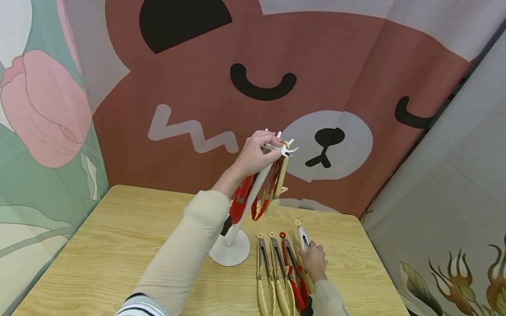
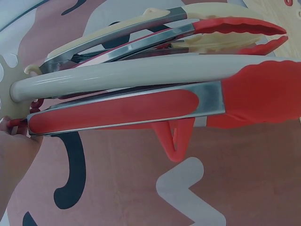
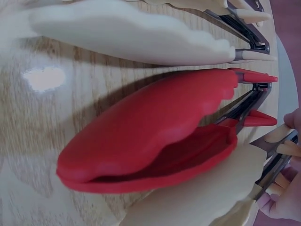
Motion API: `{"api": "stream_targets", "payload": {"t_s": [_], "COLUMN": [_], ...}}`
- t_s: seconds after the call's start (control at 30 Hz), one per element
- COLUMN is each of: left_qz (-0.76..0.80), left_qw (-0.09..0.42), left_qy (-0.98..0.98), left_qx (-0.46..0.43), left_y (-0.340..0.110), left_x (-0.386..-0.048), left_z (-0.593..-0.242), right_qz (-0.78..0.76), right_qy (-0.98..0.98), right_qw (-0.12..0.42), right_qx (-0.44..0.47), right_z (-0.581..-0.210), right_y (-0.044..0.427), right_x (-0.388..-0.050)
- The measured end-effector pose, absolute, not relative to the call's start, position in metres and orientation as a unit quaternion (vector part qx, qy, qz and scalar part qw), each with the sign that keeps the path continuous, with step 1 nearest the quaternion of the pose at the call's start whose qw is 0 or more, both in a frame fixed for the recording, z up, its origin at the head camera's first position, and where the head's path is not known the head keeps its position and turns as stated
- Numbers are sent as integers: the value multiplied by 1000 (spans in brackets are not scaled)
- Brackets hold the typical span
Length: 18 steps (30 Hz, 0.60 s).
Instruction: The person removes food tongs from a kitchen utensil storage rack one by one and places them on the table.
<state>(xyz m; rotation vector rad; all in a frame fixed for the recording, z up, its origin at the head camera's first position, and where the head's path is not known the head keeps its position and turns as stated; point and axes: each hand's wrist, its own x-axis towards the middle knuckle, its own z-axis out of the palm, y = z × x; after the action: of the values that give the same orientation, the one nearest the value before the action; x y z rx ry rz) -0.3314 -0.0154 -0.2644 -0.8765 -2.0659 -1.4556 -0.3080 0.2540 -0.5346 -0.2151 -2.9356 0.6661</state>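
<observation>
My left hand (image 1: 258, 151) is at the top of a white stand (image 1: 229, 255). In the left wrist view, its fingers pinch the red end loop of red-headed tongs (image 2: 117, 110), which hang along the pole (image 2: 127, 81). Beyond the pole hang more tongs, a cream pair (image 2: 117, 29) and a red pair (image 2: 235, 26). Over the table's right side, my right hand (image 1: 314, 260) grips cream-headed tongs (image 3: 197, 188) by their metal arms; the hand hides part of them in the head view.
Left of my right hand, red tongs (image 3: 141, 122) and two cream tongs (image 1: 263, 297) (image 1: 284, 299) lie side by side on the wooden table (image 1: 138, 258). White hooks (image 1: 290, 150) spread from the stand's top. Printed curtains hang behind and beside the table.
</observation>
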Motion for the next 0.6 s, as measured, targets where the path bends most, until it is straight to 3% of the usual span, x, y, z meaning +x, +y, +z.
{"api": "stream_targets", "payload": {"t_s": [0.2, 0.6], "left_qz": [-529, -527], "left_qw": [230, 230], "left_qy": [-752, -754], "left_qx": [-320, -319], "left_y": [-15, -16], "left_x": [-331, -332], "left_z": [-264, -265], "right_qz": [225, 208], "right_qy": [-969, -974], "right_qw": [83, 74], "right_qx": [-65, -54], "right_z": [-538, -544], "right_y": [254, 254], "right_x": [-305, -307]}}
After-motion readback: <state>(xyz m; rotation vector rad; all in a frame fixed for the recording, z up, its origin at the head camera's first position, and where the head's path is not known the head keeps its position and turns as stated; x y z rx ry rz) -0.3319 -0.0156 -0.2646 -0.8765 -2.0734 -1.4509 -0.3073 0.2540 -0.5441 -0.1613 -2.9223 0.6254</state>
